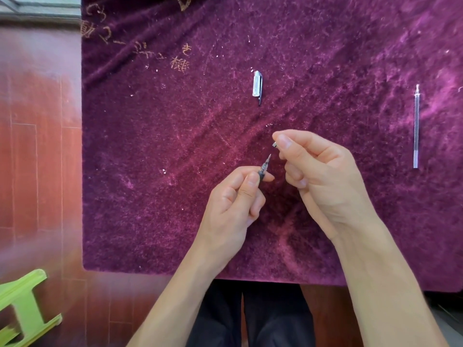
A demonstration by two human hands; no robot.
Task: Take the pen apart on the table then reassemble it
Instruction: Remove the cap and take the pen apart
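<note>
My left hand [235, 201] pinches the pen's tip section [265, 166], a small dark piece with a clear pointed cone aimed up and to the right. My right hand [318, 176] is closed around the pen barrel, of which only a small pale end [274, 144] shows under the thumb. The two parts are a short gap apart, above the purple cloth. The clear pen cap with a dark clip [258, 86] lies on the cloth further back. The thin clear refill [416, 126] lies alone at the far right.
A purple velvet cloth [175, 146] with gold embroidery at the back left covers the table. Red wooden floor lies to the left, with a green plastic stool [22, 306] at the lower left. My dark trousers show below the table's near edge.
</note>
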